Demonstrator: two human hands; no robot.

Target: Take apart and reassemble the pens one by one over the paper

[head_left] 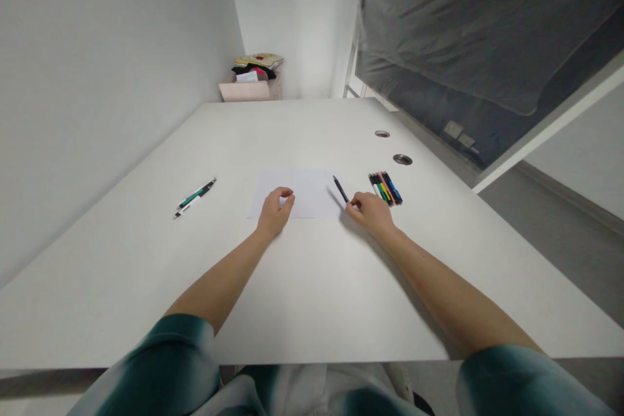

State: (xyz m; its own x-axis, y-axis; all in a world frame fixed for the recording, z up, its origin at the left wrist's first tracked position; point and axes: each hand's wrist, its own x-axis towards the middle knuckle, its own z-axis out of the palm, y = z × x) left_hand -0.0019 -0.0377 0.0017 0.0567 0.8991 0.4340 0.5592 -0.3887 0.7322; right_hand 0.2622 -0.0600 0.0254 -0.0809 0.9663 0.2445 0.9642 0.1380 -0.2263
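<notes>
Working across from the left on my feed: two pens point(194, 198), one green and black, lie together on the white counter point(312, 312), well apart from everything else. Next, the left hand point(275, 211) sits on the lower edge of a sheet of white paper point(297, 194), its fingers point(287, 194) curled in narrow, and I can't tell whether anything is tucked under them. Just right of the sheet's middle comes a black pen point(340, 189), tilted, its lower end pinched in the narrow fingers point(355, 203) of the right hand point(371, 213), at the sheet's right edge. Beyond that, a bundle of colored pens point(385, 188) lies near the two round metal grommets point(402, 159) set in the counter. Far right, a gray-covered mattress point(482, 26) fills the upper corner.
</notes>
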